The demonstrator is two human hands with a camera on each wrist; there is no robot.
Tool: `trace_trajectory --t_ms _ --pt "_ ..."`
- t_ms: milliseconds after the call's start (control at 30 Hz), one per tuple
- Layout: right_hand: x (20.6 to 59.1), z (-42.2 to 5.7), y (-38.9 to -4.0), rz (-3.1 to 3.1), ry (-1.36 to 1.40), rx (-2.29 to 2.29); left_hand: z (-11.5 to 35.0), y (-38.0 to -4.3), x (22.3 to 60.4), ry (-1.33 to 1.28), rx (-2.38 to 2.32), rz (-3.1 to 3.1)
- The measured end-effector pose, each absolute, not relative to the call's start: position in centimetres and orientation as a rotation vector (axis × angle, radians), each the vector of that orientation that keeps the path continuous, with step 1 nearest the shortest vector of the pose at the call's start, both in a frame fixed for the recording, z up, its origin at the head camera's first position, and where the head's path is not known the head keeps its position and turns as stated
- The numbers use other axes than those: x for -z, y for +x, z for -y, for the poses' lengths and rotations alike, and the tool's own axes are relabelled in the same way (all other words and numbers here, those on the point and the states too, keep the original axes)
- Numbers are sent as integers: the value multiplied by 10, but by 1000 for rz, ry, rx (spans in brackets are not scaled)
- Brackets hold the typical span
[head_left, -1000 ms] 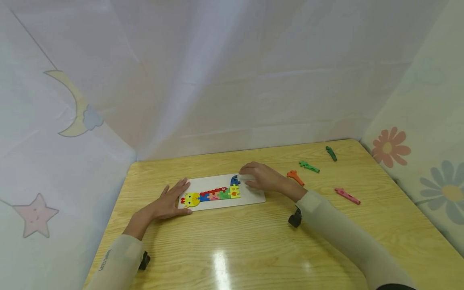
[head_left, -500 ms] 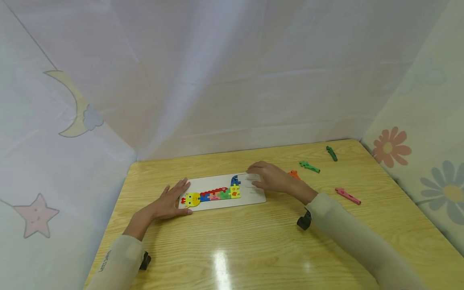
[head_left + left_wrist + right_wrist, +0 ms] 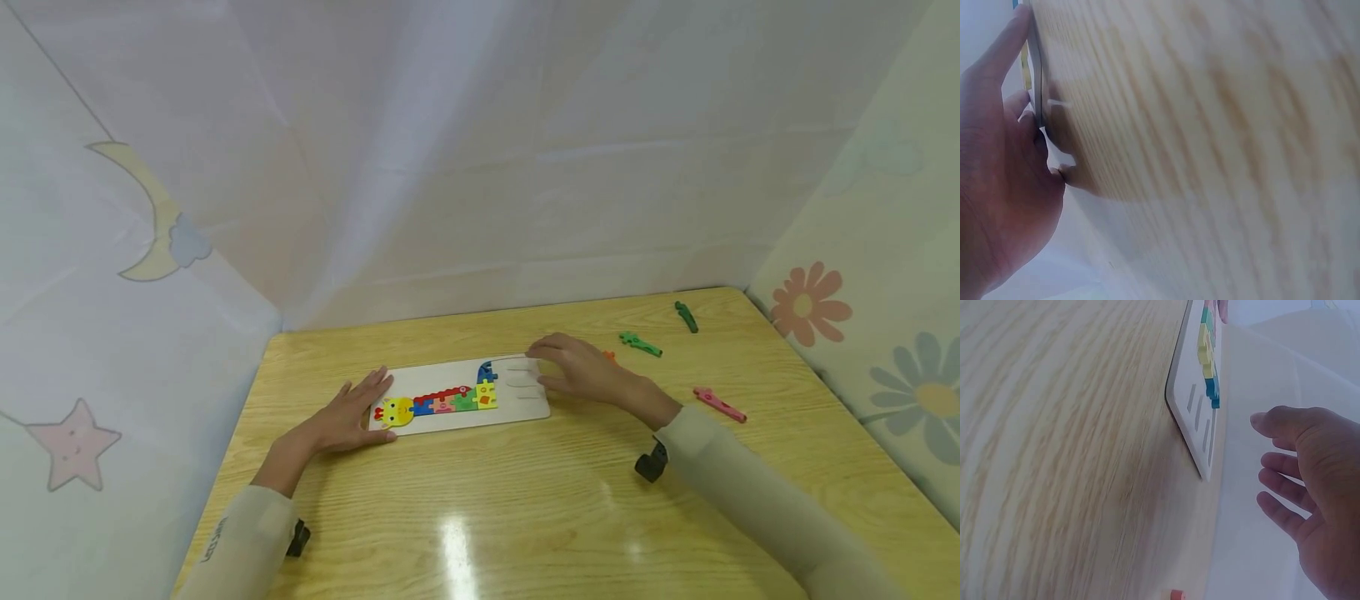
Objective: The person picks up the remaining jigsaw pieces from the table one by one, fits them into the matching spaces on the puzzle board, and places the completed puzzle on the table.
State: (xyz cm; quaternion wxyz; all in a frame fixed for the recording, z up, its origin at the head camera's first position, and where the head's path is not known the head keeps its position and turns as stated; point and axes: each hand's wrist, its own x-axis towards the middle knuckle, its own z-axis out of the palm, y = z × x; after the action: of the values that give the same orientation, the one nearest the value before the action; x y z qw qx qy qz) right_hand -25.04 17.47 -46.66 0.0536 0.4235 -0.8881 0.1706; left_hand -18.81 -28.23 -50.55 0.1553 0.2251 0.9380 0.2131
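A white puzzle board [image 3: 438, 379] lies on the wooden table, holding a colourful giraffe puzzle whose yellow head [image 3: 397, 412] is at the left. Red, blue, pink, green and yellow pieces make up its neck and body; a blue piece [image 3: 486, 372] stands above the yellow one [image 3: 486, 396]. My left hand [image 3: 348, 419] rests around the board's left end, fingers spread, thumb along the near edge. My right hand [image 3: 577, 367] is over the board's right end; the right wrist view shows its fingers [image 3: 1285, 487] loosely bent with nothing between them. Leg-shaped slots [image 3: 1197, 412] show at that end.
Right of the board lie loose giraffe-shaped pieces: a light green one [image 3: 640, 343], a dark green one [image 3: 686, 317], a pink one [image 3: 720, 405] and an orange one [image 3: 609, 356] mostly hidden behind my right hand. A printed cloth wall [image 3: 525, 208] stands behind the table [image 3: 487, 500].
My right hand has drawn back to the right from beside the blue piece, uncovering the board's slots and covering most of the orange piece. My left hand has stayed in place.
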Motion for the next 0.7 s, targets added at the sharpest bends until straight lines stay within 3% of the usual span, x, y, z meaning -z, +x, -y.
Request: trace_trajectory --t_ms 700 --pt "470 -230 -237 2646 1252 -475 288 -188 509 683 -605 -2690"
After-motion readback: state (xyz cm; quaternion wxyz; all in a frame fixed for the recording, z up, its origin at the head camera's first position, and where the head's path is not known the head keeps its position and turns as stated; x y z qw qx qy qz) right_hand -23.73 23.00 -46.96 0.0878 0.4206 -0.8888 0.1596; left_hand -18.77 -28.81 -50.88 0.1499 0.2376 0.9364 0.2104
